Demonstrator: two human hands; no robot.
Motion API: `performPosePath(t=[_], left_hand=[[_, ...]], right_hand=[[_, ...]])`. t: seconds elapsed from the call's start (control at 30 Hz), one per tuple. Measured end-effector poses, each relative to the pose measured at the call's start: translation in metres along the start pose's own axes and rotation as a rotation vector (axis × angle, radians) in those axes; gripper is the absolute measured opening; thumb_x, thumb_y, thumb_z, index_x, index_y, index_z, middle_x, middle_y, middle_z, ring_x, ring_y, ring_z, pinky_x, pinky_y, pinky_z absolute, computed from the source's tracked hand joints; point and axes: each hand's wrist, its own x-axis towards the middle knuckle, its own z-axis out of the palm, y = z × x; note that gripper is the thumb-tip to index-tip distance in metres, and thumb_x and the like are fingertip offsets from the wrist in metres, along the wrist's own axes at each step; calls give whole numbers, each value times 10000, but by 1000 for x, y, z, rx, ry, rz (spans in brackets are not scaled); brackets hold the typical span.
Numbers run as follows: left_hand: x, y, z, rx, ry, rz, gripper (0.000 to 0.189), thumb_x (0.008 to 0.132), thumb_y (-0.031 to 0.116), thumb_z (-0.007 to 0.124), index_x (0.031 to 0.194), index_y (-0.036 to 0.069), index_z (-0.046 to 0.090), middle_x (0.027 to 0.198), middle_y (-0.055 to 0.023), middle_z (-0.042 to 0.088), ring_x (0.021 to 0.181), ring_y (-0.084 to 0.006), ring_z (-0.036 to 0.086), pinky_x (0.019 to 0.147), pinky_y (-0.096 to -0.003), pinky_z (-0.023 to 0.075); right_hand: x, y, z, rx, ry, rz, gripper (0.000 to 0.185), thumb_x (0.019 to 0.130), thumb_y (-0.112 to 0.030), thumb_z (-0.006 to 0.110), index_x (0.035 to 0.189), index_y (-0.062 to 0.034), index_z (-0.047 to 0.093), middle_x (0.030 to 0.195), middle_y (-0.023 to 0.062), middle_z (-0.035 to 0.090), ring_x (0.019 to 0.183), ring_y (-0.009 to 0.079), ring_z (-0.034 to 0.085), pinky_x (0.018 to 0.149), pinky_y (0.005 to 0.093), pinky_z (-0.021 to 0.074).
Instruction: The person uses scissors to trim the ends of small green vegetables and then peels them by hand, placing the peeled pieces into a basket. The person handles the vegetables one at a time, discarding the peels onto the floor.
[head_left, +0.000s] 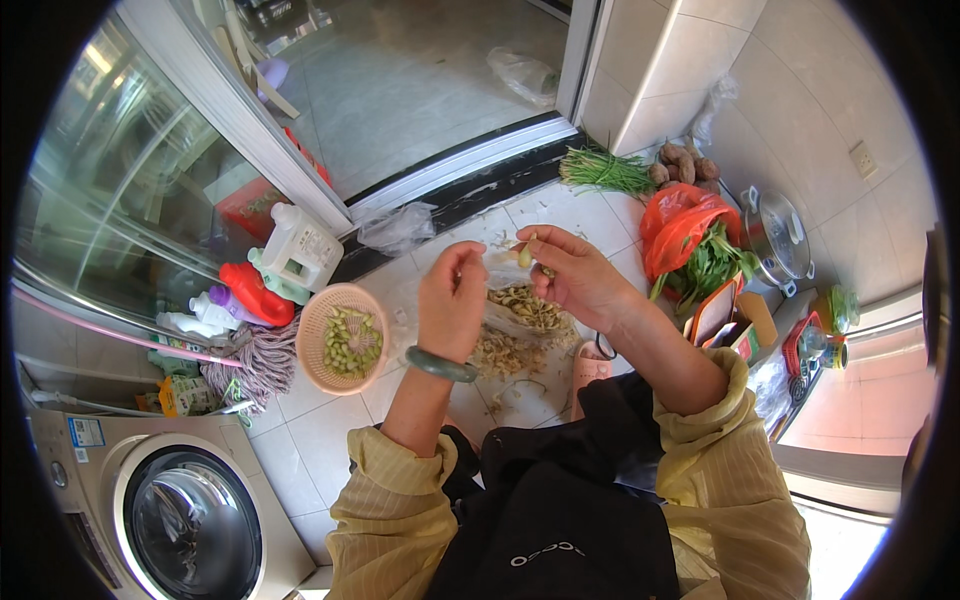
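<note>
My right hand (577, 274) holds a small pale green bulb (525, 256), likely a garlic clove or small shallot, between thumb and fingers, with another piece against its palm. Facing it, my left hand (455, 300) has thumb and fingertips together; whether something small is pinched there cannot be told. A jade-coloured bangle (441, 364) is on the left wrist. Below the hands, an open plastic bag of unpeeled bulbs (529, 306) lies on the floor beside loose dry skins (510, 354). A pink plastic basket (305, 341) to the left holds many peeled green bulbs (349, 349).
Detergent bottles (259, 292), a white jug (302, 247) and a mop head (259, 360) stand left, above a washing machine (187, 517). At right are green stalks (606, 171), brown tubers (684, 165), a red bag (679, 225) with leafy greens, a steel pot (776, 232) and a carton (754, 319).
</note>
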Motion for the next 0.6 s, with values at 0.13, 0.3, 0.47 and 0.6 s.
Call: performPosePath(t=[0.13, 0.3, 0.47, 0.6], left_hand=[[-3, 5, 3, -33, -63, -63, 160, 859, 136, 569, 952, 12, 607, 745, -21, 582, 598, -54, 481, 527, -207, 390], [-7, 4, 10, 14, -101, 14, 126, 844, 113, 591, 920, 13, 605, 757, -17, 590, 590, -37, 469, 514, -198, 380], [-5, 0, 8, -33, -108, -15, 94, 838, 94, 590, 870, 6, 588, 750, -10, 588, 561, -24, 449, 495, -193, 370], [-5, -1, 8, 19, -88, 18, 79, 854, 117, 581, 868, 40, 591, 738, 24, 583, 535, -4, 422, 452, -166, 325]], right_hand=[[0, 0, -2, -54, -9, -21, 155, 922, -180, 516, 1040, -90, 563, 796, -34, 541, 612, 51, 483, 567, 188, 410], [0, 2, -1, -86, -25, -4, 147, 920, -175, 521, 1030, -93, 574, 783, -40, 521, 630, 48, 481, 580, 186, 402], [1, 8, 1, -138, -1, -18, 155, 905, -195, 551, 1020, -104, 602, 727, -62, 490, 629, 33, 443, 588, 175, 378], [2, 7, 0, -123, 11, -9, 155, 909, -152, 535, 1031, -78, 597, 774, -40, 523, 633, 48, 474, 582, 181, 399]])
